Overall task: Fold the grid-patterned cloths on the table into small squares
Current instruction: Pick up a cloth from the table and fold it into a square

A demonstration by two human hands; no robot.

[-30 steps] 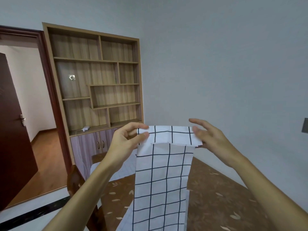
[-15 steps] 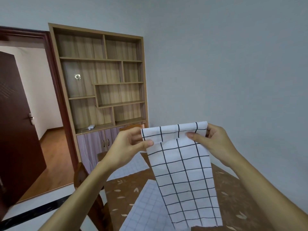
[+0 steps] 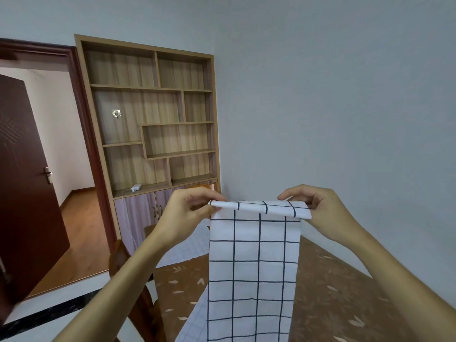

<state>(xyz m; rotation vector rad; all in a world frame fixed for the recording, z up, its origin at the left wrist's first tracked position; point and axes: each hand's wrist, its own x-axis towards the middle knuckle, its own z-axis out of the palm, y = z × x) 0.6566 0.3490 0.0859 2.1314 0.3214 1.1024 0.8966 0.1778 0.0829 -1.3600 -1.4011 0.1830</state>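
I am holding the big-grid cloth (image 3: 254,267) up in the air, and it hangs down from my hands in a long strip. Its top edge sits right between the hands, and a small flap is turned over along that edge, on my side. The bottom of the strip runs out of view below my arms, so I cannot see where it ends.

I think this is the middle of the folding. The cloth looks narrow already, but it is much too long to be a small square. Next I would need to make it shorter. I could lay it flat on the desk (image 3: 333,292) under my hands and fold it end over end, with the edges lined up so the lines of the grid match.

My left hand (image 3: 188,213) pinches the top left corner of the cloth, with the thumb and fingers curled tight on it. My right hand (image 3: 325,214) grips the top right corner the same way, fingers bent over the edge. Both hands are at the same height, and the top edge is pulled straight between them.

Under my left arm, a fine-grid cloth (image 3: 195,245) lies on the desk. More fine grid shows lower down beside the strip, and it may be the same cloth or another one.
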